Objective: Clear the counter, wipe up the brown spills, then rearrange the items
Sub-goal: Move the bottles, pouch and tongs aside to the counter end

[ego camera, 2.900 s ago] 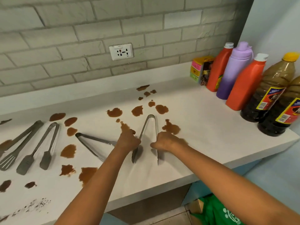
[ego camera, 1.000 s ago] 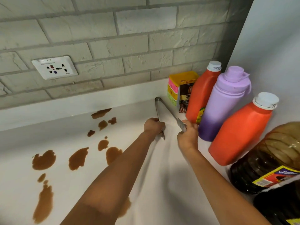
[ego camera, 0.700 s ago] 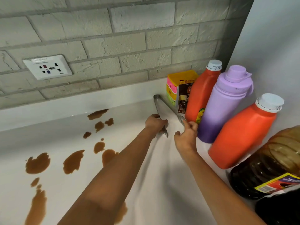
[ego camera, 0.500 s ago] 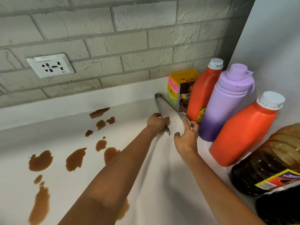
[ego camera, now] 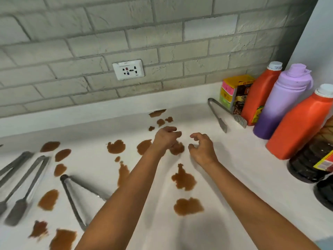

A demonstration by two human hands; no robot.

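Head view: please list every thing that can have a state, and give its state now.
left hand: empty, fingers loosely curled, over the spills
right hand: empty, fingers loosely curled
tongs by the bottles: lying flat, arms spread
tongs near the left forearm: lying flat, arms spread
brown spills: not wiped
orange bottles: upright, capped
purple bottle: upright, lid on
wall socket: nothing plugged in

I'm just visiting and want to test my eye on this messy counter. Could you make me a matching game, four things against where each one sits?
Things:
1. wall socket
2. purple bottle
3. moved tongs
4. brown spills

Places:
A. between two orange bottles
B. on the brick wall
C. spread over the white counter
D. lying beside the colourful box

Pairs: 1-B, 2-A, 3-D, 4-C
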